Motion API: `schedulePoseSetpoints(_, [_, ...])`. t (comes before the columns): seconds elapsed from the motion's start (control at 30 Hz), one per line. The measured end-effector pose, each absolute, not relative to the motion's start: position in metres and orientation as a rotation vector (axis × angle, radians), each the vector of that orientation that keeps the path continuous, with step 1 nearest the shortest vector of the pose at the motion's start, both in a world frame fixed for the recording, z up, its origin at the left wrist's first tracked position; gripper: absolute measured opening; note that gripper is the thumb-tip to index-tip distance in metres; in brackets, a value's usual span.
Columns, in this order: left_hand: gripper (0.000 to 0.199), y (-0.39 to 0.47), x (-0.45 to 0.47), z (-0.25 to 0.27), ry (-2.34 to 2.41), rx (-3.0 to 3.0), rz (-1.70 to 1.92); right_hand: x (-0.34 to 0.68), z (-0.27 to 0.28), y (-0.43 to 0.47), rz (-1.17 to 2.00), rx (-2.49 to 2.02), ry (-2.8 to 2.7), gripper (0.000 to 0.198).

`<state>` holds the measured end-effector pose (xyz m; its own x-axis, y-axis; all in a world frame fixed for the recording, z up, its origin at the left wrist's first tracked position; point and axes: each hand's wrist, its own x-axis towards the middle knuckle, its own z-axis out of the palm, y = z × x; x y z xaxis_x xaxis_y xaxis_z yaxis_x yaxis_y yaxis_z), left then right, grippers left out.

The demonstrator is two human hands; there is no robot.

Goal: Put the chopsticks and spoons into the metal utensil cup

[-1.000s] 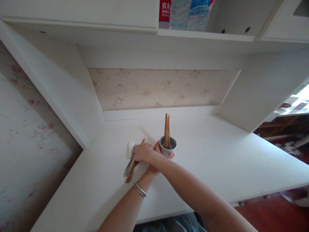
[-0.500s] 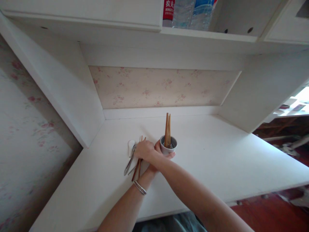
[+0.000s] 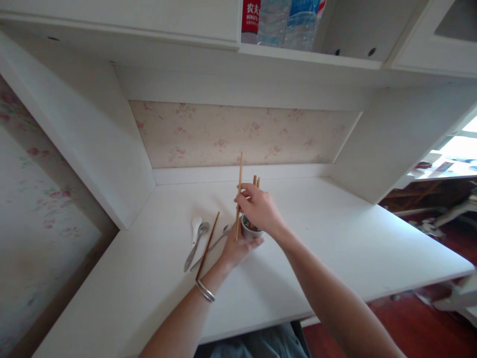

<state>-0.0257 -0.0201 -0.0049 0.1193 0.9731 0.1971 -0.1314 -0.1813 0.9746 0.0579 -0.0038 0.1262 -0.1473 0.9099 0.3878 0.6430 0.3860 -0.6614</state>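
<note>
A small grey cup (image 3: 252,232) with a dark inside stands on the white desktop, and my left hand (image 3: 235,247) is wrapped round its left and front side. Just above the rim, my right hand (image 3: 257,203) pinches a light wooden chopstick (image 3: 240,171), nearly upright at the cup's left edge. Behind my right fingers, tips of other chopsticks (image 3: 255,180) rise from the cup. Left of the hands lie a white spoon (image 3: 195,229), a metal spoon (image 3: 193,251), a dark brown chopstick (image 3: 208,243) and a thin long-handled metal spoon (image 3: 213,245).
The white desktop (image 3: 316,243) runs out to the right, bounded by a side panel (image 3: 137,189) at the left. Overhead is a shelf (image 3: 316,54) holding plastic bottles (image 3: 274,25). Reddish floor (image 3: 335,338) shows beyond the front edge.
My right hand has moved from the utensils on the left up to the cup, bringing one chopstick along, now upright. My left hand stays on the cup. The view has shifted slightly.
</note>
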Motion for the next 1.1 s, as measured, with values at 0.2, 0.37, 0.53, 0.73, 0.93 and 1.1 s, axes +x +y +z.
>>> schedulePoseSetpoints(0.2, [0.066,-0.021,-0.024,-0.003,0.97,1.399,1.279,0.126,0.126,0.017,0.577,-1.288,-1.468,0.025])
schedulePoseSetpoints(0.37, [0.065,-0.019,-0.022,-0.007,0.944,1.374,1.259,0.138,0.108,0.022,0.51,-1.371,-1.521,0.027])
schedulePoseSetpoints(0.53, [0.068,-0.019,-0.021,-0.008,0.926,1.366,1.25,0.132,0.082,0.023,0.421,-1.5,-1.655,0.028])
schedulePoseSetpoints(0.73, [0.069,-0.019,-0.02,-0.005,0.918,1.343,1.252,0.127,0.067,0.015,0.356,-1.577,-1.796,0.03])
schedulePoseSetpoints(0.93, [0.069,-0.019,-0.019,-0.006,0.913,1.326,1.273,0.127,0.06,0.012,0.393,-1.558,-1.788,0.033])
schedulePoseSetpoints(1.1, [0.07,-0.017,-0.019,-0.009,0.917,1.332,1.282,0.129,0.055,0.011,0.504,-1.535,-1.733,0.034])
